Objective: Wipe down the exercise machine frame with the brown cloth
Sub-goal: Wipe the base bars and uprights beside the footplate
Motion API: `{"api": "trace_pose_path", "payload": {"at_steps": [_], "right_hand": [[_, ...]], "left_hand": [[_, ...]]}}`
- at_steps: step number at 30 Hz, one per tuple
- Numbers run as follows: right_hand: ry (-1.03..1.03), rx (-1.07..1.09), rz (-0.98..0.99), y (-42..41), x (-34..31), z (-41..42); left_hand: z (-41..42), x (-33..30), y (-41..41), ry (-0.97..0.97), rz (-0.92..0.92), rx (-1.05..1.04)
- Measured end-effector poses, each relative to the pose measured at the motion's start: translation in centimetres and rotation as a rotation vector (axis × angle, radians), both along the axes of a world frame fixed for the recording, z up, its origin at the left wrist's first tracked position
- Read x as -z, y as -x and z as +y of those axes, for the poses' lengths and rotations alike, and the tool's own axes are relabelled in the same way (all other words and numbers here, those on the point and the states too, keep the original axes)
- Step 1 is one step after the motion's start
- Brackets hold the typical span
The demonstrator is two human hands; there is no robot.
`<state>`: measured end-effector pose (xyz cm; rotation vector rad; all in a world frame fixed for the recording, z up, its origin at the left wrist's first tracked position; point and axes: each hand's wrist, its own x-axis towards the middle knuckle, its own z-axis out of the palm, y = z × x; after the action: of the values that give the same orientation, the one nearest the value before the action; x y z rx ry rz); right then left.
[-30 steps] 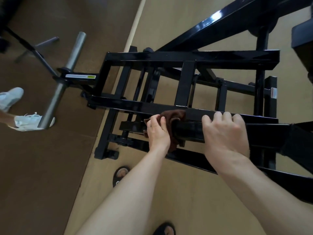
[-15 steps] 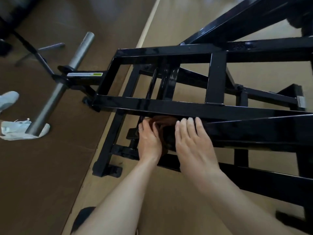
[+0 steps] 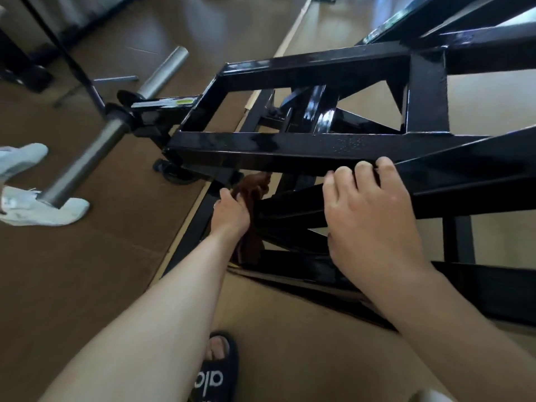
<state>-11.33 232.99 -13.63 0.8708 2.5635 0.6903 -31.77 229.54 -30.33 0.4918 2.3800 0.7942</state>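
Since half a second ago the left hand (image 3: 230,211) has dropped lower and further under the exercise machine frame (image 3: 290,145), and the right hand (image 3: 374,224) has slid right along the near rail; head camera has also closed in. Left hand now grips the brown cloth (image 3: 252,195), fingers curled into the bunched fabric, pressing it against a lower diagonal bar just below the frame's near top rail, toward the frame's left end. Part of the cloth hangs down past the wrist; exactly which bar face it touches is hard to tell, shadowed. Right hand holds no cloth: fingers spread and bent over the edge of the near top rail, fingertips (image 3: 364,166) on its upper face, palm against the sloped bar below. Frame is glossy black square tube, a rectangular top section with cross members beneath. Steel weight post (image 3: 87,161) sticks out from the frame's left end, angled over the brown floor. Another person's white sneakers (image 3: 32,204) sit under the post's near tip. A black slide sandal (image 3: 216,369) shows between the forearms at the bottom, on tan floor covering.
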Motion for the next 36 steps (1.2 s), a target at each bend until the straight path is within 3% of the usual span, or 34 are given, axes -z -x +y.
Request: {"api": "trace_pose_path", "payload": {"at_steps": [4, 9, 15, 21, 29, 36], "right_hand": [[-0.011, -0.014, -0.016, 0.0, -0.1, 0.0], [0.008, -0.007, -0.014, 0.1, -0.1, -0.1], [-0.029, -0.02, -0.022, -0.1, 0.7, 0.1], [-0.051, -0.032, -0.01, -0.4, 0.8, 0.2], [-0.02, -0.045, 0.032, -0.3, 0.2, 0.0], [0.301, -0.255, 0.517, -5.4, 0.3, -1.8]], "left_hand": [[0.2, -2.3, -2.6, -0.098, 0.125, 0.101], [-0.8, -3.7, -5.0, -0.245, 0.084, 0.096], [-0.4, -1.0, -1.6, -0.065, 0.083, 0.028], [-0.7, -1.2, -1.8, -0.017, 0.085, 0.013], [-2.0, -6.8, -7.8, -0.267, 0.156, 0.137], [-4.8, -8.4, -10.6, -0.417, 0.161, 0.163]]}}
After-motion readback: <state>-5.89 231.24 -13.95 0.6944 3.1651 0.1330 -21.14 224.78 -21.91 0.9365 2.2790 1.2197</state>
